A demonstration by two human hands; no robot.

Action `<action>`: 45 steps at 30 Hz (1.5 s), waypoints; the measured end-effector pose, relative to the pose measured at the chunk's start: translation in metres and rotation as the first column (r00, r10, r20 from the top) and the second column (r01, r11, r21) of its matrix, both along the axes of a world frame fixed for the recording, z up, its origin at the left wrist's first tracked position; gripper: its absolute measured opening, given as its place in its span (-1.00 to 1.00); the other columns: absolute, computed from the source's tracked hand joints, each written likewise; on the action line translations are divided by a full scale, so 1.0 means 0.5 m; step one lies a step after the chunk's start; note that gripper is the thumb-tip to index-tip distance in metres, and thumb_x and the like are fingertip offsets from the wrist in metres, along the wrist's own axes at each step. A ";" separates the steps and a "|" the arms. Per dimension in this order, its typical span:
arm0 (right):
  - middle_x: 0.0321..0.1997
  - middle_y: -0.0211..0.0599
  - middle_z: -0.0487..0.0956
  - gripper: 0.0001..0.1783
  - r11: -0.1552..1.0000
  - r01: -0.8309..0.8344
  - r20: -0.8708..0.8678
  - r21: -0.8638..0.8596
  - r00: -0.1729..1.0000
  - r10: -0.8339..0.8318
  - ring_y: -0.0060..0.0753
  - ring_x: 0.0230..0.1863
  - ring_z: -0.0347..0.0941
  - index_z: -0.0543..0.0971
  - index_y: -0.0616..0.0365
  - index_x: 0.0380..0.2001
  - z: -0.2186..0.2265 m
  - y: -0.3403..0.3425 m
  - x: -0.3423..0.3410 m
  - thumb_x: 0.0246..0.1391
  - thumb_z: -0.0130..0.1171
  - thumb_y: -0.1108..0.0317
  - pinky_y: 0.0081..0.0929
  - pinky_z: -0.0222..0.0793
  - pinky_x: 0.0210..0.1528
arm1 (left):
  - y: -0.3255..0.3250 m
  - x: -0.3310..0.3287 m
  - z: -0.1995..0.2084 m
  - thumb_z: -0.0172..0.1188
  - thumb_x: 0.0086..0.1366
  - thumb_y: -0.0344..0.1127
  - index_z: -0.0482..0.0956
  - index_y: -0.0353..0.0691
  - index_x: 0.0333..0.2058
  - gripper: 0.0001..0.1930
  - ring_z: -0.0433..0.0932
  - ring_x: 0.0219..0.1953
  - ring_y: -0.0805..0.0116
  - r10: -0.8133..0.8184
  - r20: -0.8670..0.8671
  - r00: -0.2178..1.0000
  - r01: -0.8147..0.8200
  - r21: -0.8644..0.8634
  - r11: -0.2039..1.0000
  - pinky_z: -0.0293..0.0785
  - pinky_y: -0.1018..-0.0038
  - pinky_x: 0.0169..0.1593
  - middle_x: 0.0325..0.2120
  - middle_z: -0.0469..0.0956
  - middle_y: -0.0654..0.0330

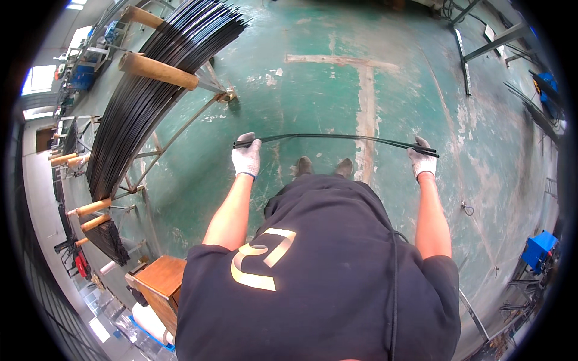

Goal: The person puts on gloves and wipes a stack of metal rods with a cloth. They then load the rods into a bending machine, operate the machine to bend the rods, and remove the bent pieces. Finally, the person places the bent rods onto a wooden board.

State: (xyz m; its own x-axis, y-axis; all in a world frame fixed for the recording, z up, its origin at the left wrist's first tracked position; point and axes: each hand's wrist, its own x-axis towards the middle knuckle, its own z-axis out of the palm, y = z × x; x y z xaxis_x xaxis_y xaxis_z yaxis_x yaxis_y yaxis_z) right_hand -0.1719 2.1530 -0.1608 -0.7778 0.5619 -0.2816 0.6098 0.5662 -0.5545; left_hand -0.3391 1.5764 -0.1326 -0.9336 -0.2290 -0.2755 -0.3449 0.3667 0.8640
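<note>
The light is even, soft daylight and rather bright — it seems to come from the pale windows (37,78) at the far left, which are overexposed to white. The worn green-painted concrete floor (313,90) shows a mild sheen and only faint shadows. The fisheye lens bends straight lines strongly near the rim, and a black border closes the corners. The centre is sharp — the edges look softer and smeared.

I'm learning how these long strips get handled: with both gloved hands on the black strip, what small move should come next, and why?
Probably swing the black strip to the person's left and lay it on the stack of black strips on the rack. The left hand and right hand grip its two ends, it hangs clear above the green floor, and that stack lies just beside the left hand.
</note>
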 end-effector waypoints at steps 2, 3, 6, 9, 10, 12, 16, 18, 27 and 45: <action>0.17 -0.17 0.76 -0.34 0.999 0.025 -0.015 -0.048 1.000 -0.026 -0.23 0.18 0.70 0.59 0.10 0.35 -0.003 0.003 0.005 0.16 0.41 0.24 -0.30 0.55 0.31 | 0.002 -0.003 -0.002 0.44 0.32 -0.46 0.71 -0.31 0.09 -0.65 0.73 0.02 0.31 -0.003 -0.002 1.000 0.003 0.014 1.000 0.60 0.37 0.20 -0.02 0.77 0.09; 0.17 -0.17 0.76 -0.33 0.997 0.040 -0.022 -0.072 0.999 -0.041 -0.25 0.17 0.70 0.59 0.09 0.35 -0.005 0.005 0.007 0.16 0.41 0.25 -0.30 0.55 0.31 | -0.002 -0.006 0.000 0.44 0.33 -0.46 0.71 -0.30 0.09 -0.65 0.73 0.02 0.31 -0.005 -0.008 1.000 0.005 0.013 1.000 0.60 0.37 0.21 -0.03 0.78 0.08; 0.32 -0.10 0.69 -0.29 0.993 0.062 0.073 -0.100 0.996 -0.055 -0.23 0.33 0.63 0.55 0.10 0.39 0.044 -0.022 -0.016 0.15 0.41 0.30 -0.32 0.50 0.40 | -0.032 -0.003 -0.038 0.43 0.34 -0.44 0.72 -0.30 0.09 -0.66 0.73 0.02 0.32 -0.034 -0.067 0.997 0.035 0.014 0.999 0.58 0.38 0.23 -0.05 0.78 0.10; 0.36 -0.05 0.66 -0.26 0.998 -0.045 0.111 -0.038 0.993 0.049 -0.14 0.37 0.60 0.52 0.10 0.42 0.071 -0.016 -0.015 0.16 0.43 0.25 -0.27 0.50 0.41 | -0.042 0.006 -0.060 0.40 0.37 -0.42 0.68 -0.33 0.14 -0.62 0.69 0.08 0.25 -0.027 -0.071 0.997 0.033 0.089 0.995 0.57 0.31 0.26 0.03 0.74 0.04; 0.30 -0.05 0.70 -0.24 0.999 -0.026 0.122 -0.029 0.992 0.030 -0.11 0.32 0.64 0.53 0.07 0.42 0.057 -0.011 -0.008 0.15 0.45 0.21 -0.25 0.54 0.37 | -0.023 0.001 -0.033 0.39 0.35 -0.45 0.68 -0.33 0.14 -0.62 0.69 0.06 0.25 -0.035 -0.023 0.999 0.034 -0.020 0.999 0.58 0.32 0.24 0.01 0.74 0.05; 0.27 -0.07 0.71 -0.23 0.999 -0.043 0.141 0.001 0.989 0.043 -0.10 0.28 0.66 0.54 0.05 0.41 0.019 0.010 -0.002 0.12 0.45 0.19 -0.27 0.56 0.34 | -0.014 -0.003 -0.021 0.38 0.35 -0.47 0.68 -0.34 0.13 -0.62 0.70 0.05 0.27 -0.013 0.010 1.000 0.013 0.017 1.000 0.59 0.34 0.21 0.00 0.75 0.06; 0.26 -0.09 0.72 -0.24 0.965 -0.148 0.166 0.217 0.980 0.113 -0.12 0.26 0.67 0.56 0.02 0.40 -0.038 0.028 0.025 0.10 0.46 0.21 -0.30 0.56 0.32 | -0.008 -0.019 -0.030 0.38 0.34 -0.48 0.69 -0.34 0.11 -0.64 0.70 0.03 0.28 0.002 0.000 1.000 -0.002 0.088 0.996 0.61 0.36 0.17 0.00 0.75 0.06; 0.26 -0.10 0.72 -0.23 0.997 -0.042 0.102 0.059 0.994 0.036 -0.13 0.25 0.67 0.56 0.01 0.40 0.013 -0.002 0.021 0.08 0.47 0.22 -0.30 0.56 0.32 | -0.027 -0.010 -0.046 0.38 0.34 -0.48 0.69 -0.35 0.10 -0.64 0.70 0.02 0.29 0.017 -0.023 1.000 -0.015 0.070 0.997 0.62 0.36 0.16 -0.01 0.75 0.06; 0.22 -0.19 0.74 -0.20 0.983 0.143 0.100 -0.119 0.986 -0.131 -0.21 0.18 0.70 0.58 -0.09 0.40 0.059 -0.021 0.031 0.04 0.53 0.21 -0.33 0.57 0.29 | -0.031 -0.028 -0.054 0.39 0.33 -0.46 0.70 -0.36 0.08 -0.66 0.70 -0.03 0.29 0.003 -0.015 1.000 -0.003 0.045 0.999 0.63 0.35 0.13 -0.05 0.75 0.09; 0.21 -0.18 0.75 -0.25 0.986 0.125 0.063 -0.114 0.991 -0.118 -0.21 0.21 0.70 0.57 0.01 0.39 0.051 -0.018 0.014 0.10 0.45 0.16 -0.34 0.56 0.29 | 0.011 -0.054 -0.003 0.37 0.33 -0.45 0.71 -0.34 0.05 -0.68 0.63 -0.30 0.42 0.006 -0.017 1.000 -0.005 0.040 0.999 0.59 0.44 -0.20 -0.21 0.71 0.15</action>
